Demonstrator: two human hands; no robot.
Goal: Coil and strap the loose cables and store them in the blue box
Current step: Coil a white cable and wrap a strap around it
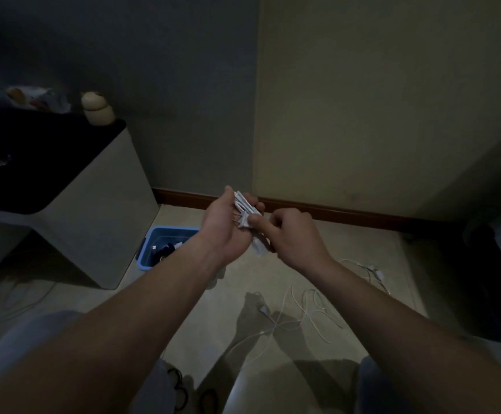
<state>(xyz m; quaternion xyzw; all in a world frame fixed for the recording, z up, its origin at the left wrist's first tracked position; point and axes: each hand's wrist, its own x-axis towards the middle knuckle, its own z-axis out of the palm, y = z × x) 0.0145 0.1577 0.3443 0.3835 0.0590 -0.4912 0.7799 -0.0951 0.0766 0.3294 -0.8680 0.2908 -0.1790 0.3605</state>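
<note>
Dim beige floor (pixel 183 300) runs to a corner where an open blue plastic box (pixel 165 248) sits beside a pale cabinet (pixel 99 222). Left hand (pixel 228 231) grips a folded white cable bundle (pixel 247 216); right hand (pixel 291 237) pinches its strap. Strapping seems underway; next, boxing it. Loose white cables (pixel 312 306) remain.

Blue box (pixel 146 249) partly behind left forearm (pixel 141 309).
</note>
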